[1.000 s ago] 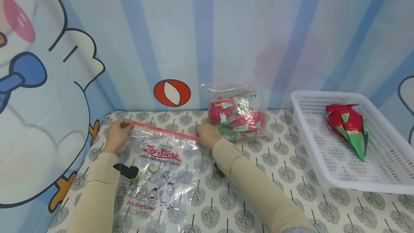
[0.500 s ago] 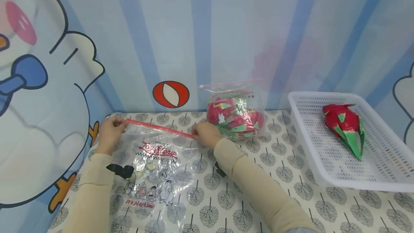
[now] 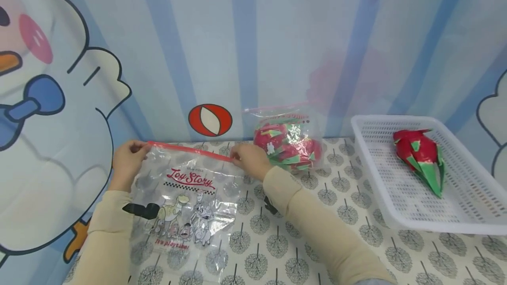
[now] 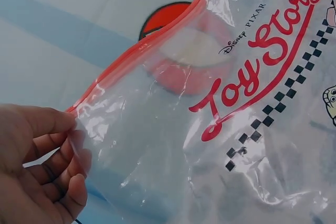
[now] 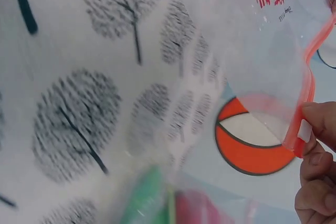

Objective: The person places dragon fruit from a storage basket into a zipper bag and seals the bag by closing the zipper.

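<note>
A clear zip bag (image 3: 186, 179) with a red zip strip and "Toy Story" print hangs between both hands, its top edge slanting down to the right. My left hand (image 3: 127, 162) pinches the top left corner; the left wrist view shows thumb and forefinger at the end of the red strip (image 4: 134, 51). At the other end, my right hand (image 3: 253, 159) pinches the strip beside a small white slider (image 5: 304, 130). No contents show inside this bag. Just behind the right hand stands another clear zip bag (image 3: 295, 118) holding red and green dragon fruit toys (image 3: 291, 146).
A white perforated basket (image 3: 435, 227) stands at the right, with one dragon fruit toy (image 3: 420, 153) inside. The table wears a tree-print cloth (image 3: 277, 245). A striped blue backdrop (image 3: 293, 34) rises right behind the table's far edge.
Both hands have shifted slightly left with the bag, the left one more and a little upward. The red strip is spread a bit wider. The head view has tilted up slightly.
</note>
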Available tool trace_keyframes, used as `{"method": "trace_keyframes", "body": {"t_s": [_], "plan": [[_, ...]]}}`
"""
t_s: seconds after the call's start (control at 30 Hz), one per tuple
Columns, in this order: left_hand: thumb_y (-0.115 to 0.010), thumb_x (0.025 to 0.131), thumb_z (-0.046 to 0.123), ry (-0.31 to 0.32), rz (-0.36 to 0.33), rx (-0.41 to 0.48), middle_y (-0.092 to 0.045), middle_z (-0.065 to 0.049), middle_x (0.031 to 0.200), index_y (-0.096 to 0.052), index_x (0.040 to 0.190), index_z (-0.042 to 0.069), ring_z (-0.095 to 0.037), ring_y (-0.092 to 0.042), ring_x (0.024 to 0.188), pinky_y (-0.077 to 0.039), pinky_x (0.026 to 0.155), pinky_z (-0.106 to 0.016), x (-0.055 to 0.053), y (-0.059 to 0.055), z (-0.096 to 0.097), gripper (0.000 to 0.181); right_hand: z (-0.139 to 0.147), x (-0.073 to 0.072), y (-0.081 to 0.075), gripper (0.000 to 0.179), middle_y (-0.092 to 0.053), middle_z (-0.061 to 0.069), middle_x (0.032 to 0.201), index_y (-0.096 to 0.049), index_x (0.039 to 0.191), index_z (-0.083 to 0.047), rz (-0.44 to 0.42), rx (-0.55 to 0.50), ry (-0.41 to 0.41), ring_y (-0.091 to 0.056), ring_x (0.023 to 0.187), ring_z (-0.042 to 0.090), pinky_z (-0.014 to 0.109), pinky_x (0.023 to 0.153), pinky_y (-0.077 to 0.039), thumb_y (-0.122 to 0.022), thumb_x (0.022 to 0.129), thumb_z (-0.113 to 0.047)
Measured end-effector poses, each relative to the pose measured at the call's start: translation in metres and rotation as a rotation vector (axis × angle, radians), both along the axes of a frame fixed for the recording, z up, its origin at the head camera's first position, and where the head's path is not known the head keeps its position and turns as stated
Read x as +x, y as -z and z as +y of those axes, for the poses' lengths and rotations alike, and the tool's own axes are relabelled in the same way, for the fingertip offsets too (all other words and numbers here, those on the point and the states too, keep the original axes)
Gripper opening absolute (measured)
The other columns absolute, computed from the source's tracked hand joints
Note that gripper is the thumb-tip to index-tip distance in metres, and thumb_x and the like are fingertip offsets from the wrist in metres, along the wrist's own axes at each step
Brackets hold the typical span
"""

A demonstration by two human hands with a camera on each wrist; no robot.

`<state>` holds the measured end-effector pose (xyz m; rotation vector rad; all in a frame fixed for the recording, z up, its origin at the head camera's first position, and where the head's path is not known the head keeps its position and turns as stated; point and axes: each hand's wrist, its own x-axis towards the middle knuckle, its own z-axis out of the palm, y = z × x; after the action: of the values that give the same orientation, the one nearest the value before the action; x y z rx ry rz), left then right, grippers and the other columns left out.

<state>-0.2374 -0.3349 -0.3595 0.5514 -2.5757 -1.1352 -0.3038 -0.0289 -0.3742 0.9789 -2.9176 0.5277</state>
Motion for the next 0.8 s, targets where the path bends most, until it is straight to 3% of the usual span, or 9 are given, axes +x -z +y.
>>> {"method": "trace_keyframes", "body": {"t_s": [0.3,0.6,0.8], "plan": [[-0.049,0.100,0.036,0.018,0.087,0.023,-0.057,-0.005,0.099,-0.057,0.119,0.001,-0.009,-0.053,0.082,-0.043,0.061,-0.019,0.008,-0.024,0.017,0.040,0.023,0.010,-0.037,0.017,-0.071,0.003,0.098,-0.069,0.107,-0.013,0.055,-0.058,-0.058,-0.066,0.089,0.017,0.029,0.078,-0.055,-0.065,0.092,-0.019],[-0.054,0.097,0.037,0.007,0.189,0.074,-0.054,0.008,0.089,-0.059,0.111,0.007,-0.003,-0.050,0.079,-0.043,0.065,-0.014,0.017,-0.051,0.040,0.034,0.054,0.022,-0.081,0.019,-0.070,0.001,0.099,-0.068,0.111,-0.016,0.138,-0.063,-0.043,-0.067,0.090,0.018,0.031,0.078,-0.055,-0.064,0.092,-0.017],[-0.059,0.094,0.040,0.058,0.283,0.109,-0.057,0.010,0.085,-0.060,0.102,0.016,-0.003,-0.053,0.077,-0.044,0.062,-0.016,0.024,-0.064,0.055,0.025,0.078,0.032,-0.104,0.016,-0.069,0.002,0.099,-0.069,0.106,-0.014,0.254,-0.107,-0.066,-0.069,0.087,0.019,0.030,0.071,-0.056,-0.065,0.091,-0.015]]}}
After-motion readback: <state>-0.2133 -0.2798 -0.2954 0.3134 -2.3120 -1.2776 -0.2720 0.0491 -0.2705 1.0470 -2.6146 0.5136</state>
